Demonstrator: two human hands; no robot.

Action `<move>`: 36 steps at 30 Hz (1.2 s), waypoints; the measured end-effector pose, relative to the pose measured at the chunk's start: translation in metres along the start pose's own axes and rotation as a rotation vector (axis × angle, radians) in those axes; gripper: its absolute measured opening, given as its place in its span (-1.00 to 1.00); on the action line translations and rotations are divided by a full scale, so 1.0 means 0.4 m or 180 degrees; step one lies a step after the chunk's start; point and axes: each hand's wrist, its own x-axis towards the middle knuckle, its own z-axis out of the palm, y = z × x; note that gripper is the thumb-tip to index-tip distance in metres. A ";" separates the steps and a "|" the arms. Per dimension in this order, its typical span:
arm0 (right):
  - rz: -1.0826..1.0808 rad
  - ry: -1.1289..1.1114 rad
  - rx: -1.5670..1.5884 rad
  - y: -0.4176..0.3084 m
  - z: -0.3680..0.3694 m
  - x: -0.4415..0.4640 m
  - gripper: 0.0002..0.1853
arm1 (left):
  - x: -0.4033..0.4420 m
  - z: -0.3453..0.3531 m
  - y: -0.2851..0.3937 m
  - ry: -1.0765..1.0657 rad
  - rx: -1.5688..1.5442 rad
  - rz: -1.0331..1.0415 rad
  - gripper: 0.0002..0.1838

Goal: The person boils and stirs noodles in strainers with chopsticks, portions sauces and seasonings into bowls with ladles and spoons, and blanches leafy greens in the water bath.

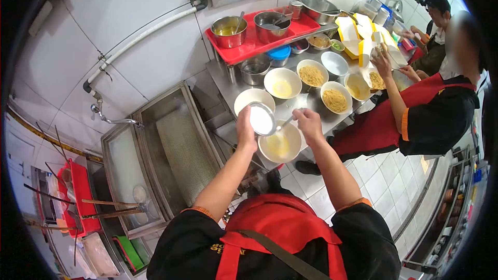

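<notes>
A tiled wall (140, 10) backs the steel counter (224, 80), where a pale bowl (294, 149) of yellow liquid (276, 148) sits near the edge. Above it, the left hand (246, 130) grips a metal cup (267, 106) of white contents (260, 121), fingers against its side; the right hand (309, 126) clasps a spoon (286, 123), its handle between the fingers.

No words read for sure — the yellow lettering (216, 248) on the shirt (179, 243), beside the apron's (275, 223) strap and well below the left hand (246, 130), is too skewed.
</notes>
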 end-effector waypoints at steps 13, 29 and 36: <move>-0.0004 -0.0908 -0.0075 -0.167 -0.088 0.104 -0.80 | 0.029 0.264 0.002 -0.0498 -0.0647 -0.0428 -0.42; -0.1090 0.0638 -0.2551 -0.365 -0.163 1.023 -0.68 | -0.070 0.060 -0.035 0.0247 0.1832 0.1022 -0.50; -0.2088 0.0370 -0.3450 -0.532 -0.094 1.133 -0.50 | -0.274 -0.012 -0.122 0.1122 0.0340 -0.1157 -0.23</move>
